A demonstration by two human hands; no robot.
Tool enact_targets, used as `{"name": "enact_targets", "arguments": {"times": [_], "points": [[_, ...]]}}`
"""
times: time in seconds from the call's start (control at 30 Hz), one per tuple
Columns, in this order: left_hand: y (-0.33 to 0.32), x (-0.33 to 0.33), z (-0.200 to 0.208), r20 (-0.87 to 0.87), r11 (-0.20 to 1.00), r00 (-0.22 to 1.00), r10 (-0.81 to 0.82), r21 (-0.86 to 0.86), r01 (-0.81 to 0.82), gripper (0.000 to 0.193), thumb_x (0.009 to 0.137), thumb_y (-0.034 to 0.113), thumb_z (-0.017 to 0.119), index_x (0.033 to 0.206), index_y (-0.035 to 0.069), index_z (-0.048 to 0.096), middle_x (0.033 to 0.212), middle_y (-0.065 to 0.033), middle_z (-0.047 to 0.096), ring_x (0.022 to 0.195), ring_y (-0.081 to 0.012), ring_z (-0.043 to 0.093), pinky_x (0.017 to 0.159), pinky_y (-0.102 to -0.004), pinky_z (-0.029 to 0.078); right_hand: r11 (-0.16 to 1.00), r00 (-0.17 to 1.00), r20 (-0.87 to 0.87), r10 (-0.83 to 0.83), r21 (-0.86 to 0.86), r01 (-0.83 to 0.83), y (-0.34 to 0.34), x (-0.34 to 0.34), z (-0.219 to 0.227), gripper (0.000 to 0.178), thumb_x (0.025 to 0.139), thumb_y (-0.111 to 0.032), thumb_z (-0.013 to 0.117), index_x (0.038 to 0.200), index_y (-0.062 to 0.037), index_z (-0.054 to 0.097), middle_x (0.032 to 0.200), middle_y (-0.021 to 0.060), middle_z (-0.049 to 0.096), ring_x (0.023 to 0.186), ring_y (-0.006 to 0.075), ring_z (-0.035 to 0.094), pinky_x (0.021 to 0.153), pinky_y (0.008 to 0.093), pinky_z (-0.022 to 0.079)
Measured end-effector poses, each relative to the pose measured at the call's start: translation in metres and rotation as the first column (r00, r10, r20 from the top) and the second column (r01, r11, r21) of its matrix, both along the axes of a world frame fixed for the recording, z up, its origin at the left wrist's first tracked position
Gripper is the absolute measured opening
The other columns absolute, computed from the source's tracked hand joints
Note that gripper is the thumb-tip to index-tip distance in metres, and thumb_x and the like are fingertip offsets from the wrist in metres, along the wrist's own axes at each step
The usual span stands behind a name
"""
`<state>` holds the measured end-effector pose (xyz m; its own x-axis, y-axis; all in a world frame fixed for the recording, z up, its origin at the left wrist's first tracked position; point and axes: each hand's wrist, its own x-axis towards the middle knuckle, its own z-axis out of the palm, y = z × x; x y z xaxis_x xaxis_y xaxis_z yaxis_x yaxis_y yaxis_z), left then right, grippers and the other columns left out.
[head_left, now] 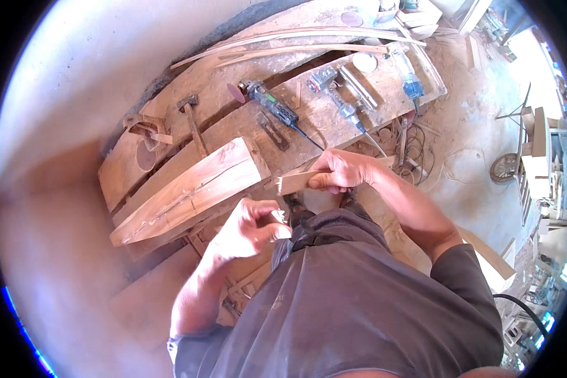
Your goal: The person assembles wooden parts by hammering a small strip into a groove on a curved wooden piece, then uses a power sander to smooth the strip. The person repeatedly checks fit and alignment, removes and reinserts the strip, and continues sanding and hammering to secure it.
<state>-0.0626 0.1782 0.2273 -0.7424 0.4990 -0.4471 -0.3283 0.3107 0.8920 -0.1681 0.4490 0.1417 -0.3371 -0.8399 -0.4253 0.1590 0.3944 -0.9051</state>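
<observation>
In front of my waist, my right hand (343,171) is closed round a thin flat strip of wood (294,183). The strip's left end looks rough and sticks out past my fingers; a bit of pale wood also shows beyond the wrist side. Lower and to the left, my left hand (253,230) has its fingers curled and its thumb near the forefinger. A small pale, jagged bit that looks like wood shows between them, mostly hidden. Just beyond this hand lies a large tapered wooden block (192,192) with a crack along its face, on the bench.
The dusty workbench (233,135) carries a hammer (194,129), a wooden hand plane (146,131), an angle grinder (272,104), another corded power tool (337,94) and a blue-based tool (411,82). Long wood strips (296,36) lie behind. Tangled cords (416,151) and a wheel (503,167) are right.
</observation>
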Motion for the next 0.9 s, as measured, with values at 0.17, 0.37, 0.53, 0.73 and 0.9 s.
{"name": "enact_targets", "arguments": {"times": [0.17, 0.37, 0.53, 0.73, 0.9], "points": [[-0.022, -0.016, 0.024, -0.177, 0.929, 0.914, 0.366, 0.014, -0.37, 0.012, 0.099, 0.013, 0.062, 0.09, 0.004, 0.059, 0.069, -0.0011, 0.059, 0.061, -0.0087, 0.052, 0.055, -0.0254, 0.042, 0.91, 0.815, -0.572, 0.096, 0.382, 0.161, -0.05, -0.08, 0.024, 0.045, 0.099, -0.053, 0.056, 0.095, -0.0129, 0.076, 0.085, 0.0111, 0.073, 0.08, 0.0286, 0.071, 0.074, 0.0429, 0.056], [-0.056, -0.03, 0.024, -0.242, 0.791, 0.764, 0.598, 0.331, -0.514, 0.012, 0.101, -0.004, 0.05, 0.104, 0.002, 0.059, 0.089, -0.0053, 0.067, 0.078, -0.0118, 0.061, 0.072, -0.0252, 0.051, 0.846, 0.102, -0.991, -0.086, -0.019, 0.533, -0.096, -0.161, 0.034, 0.05, 0.097, -0.018, 0.063, 0.142, -0.0008, 0.05, 0.138, 0.0205, 0.058, 0.124, 0.0327, 0.06, 0.106, 0.0443, 0.049], [-0.075, -0.044, -0.021, -0.148, 0.561, 0.613, 0.776, 0.607, -0.563, 0.01, 0.104, 0.008, 0.053, 0.102, 0.003, 0.061, 0.086, -0.0119, 0.067, 0.075, -0.0215, 0.064, 0.073, -0.0355, 0.054, 0.905, 0.038, -0.988, -0.149, -0.121, 0.409, -0.148, -0.06, -0.014, 0.037, 0.093, 0.002, 0.06, 0.129, 0.0024, 0.056, 0.134, 0.0211, 0.06, 0.119, 0.0356, 0.062, 0.103, 0.0494, 0.051], [-0.114, -0.033, -0.054, 0.135, 0.156, 0.358, 0.924, 0.721, -0.675, 0.01, 0.105, 0.01, 0.051, 0.107, 0.004, 0.059, 0.085, -0.0135, 0.065, 0.078, -0.0254, 0.062, 0.078, -0.0415, 0.054, 0.871, 0.4, -0.787, -0.47, -0.341, 0.352, -0.147, 0.002, -0.055, 0.035, 0.093, 0.006, 0.055, 0.127, -0.0013, 0.052, 0.126, 0.0211, 0.061, 0.11, 0.0286, 0.066, 0.09, 0.0415, 0.057], [-0.152, -0.018, -0.093, 0.331, -0.132, 0.175, 0.927, 0.727, -0.674, 0.007, 0.104, 0.003, 0.048, 0.104, 0.004, 0.056, 0.1, -0.0164, 0.066, 0.085, -0.0282, 0.063, 0.086, -0.0502, 0.054, 0.624, 0.207, -0.596, -0.776, -0.676, 0.391, -0.1, -0.088, 0.023, 0.028, 0.098, -0.003, 0.057, 0.126, 0.001, 0.057, 0.115, 0.0142, 0.068, 0.102, 0.0221, 0.069, 0.093, 0.0348, 0.055]]}}
